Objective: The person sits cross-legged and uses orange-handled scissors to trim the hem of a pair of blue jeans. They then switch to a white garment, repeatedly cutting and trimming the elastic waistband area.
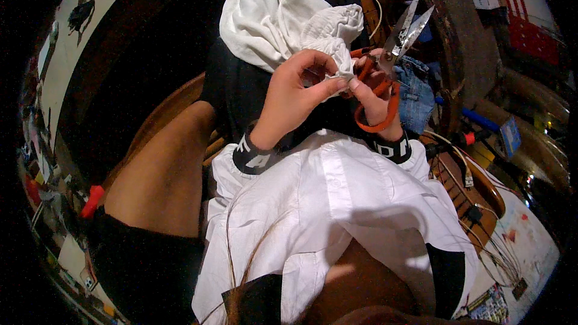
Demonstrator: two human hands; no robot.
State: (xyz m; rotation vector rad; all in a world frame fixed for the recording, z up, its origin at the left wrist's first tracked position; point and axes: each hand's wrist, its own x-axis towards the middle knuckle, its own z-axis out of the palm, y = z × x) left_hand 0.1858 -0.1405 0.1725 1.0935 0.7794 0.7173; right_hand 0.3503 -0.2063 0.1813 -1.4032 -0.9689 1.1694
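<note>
A white cloth garment (pixel 265 18) lies bunched over my lap, with a gathered, ruffled end (pixel 330 29) toward my hands. My left hand (pixel 289 96) is closed, thumb and fingertips pinching the edge of this white cloth. Right beside it, my right hand (pixel 374 99) is closed around scissors (pixel 392 54) with orange handles. The blades stand apart and point away to the upper right, clear of the cloth. My right thumb tip also presses at the pinched cloth edge, meeting my left thumb. Fingers behind the cloth are partly hidden.
Blue denim (pixel 415 99) lies right of my right hand. A blue-handled tool (pixel 475 117) and several cables (pixel 451 168) lie farther right, near a curved wooden chair edge (pixel 494 195). A dark curved rim (pixel 90 42) runs along the left.
</note>
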